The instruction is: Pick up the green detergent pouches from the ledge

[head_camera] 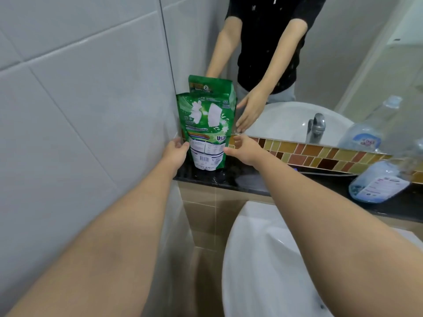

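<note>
Near, a white basin [263, 259] below the counter [229, 179]. Further on, left hand [175, 152] and right hand [243, 151] flanking the green pouch [206, 131], fingers relaxed, touching its lower edges, not gripping. Standing upright in the corner against mirror [343, 65] and wall; could tip off the ledge if nudged unevenly.
</note>
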